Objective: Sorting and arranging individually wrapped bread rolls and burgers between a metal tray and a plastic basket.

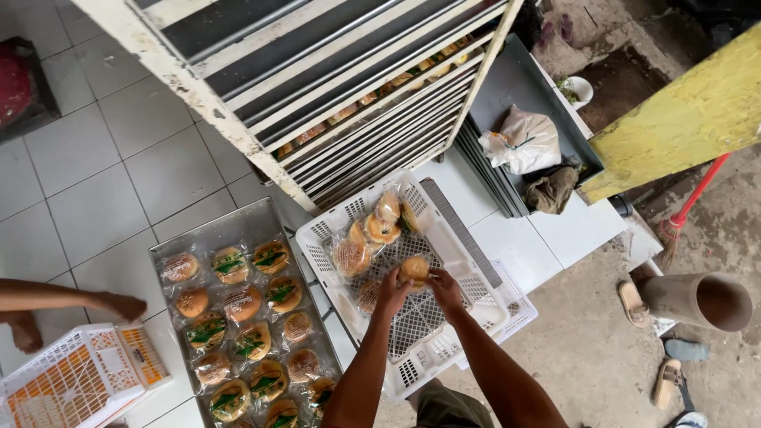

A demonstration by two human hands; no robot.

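Clear-wrapped bun [414, 269] — held by left hand [391, 295] and right hand [445, 290] grip — over white crate [476, 295].

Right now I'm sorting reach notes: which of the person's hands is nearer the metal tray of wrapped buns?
Left. The left hand is on the tray's side; the right hand is across the bun both hold.

A tall metal tray rack [357, 95], red-handled broom [691, 208] and tied white bag [523, 141].

White tiled floor [103, 182] carrying a metal tray [238, 230] of wrapped buns; just right of the tray, a white plastic crate [476, 293] (perforated); left of it, another crate [71, 380].
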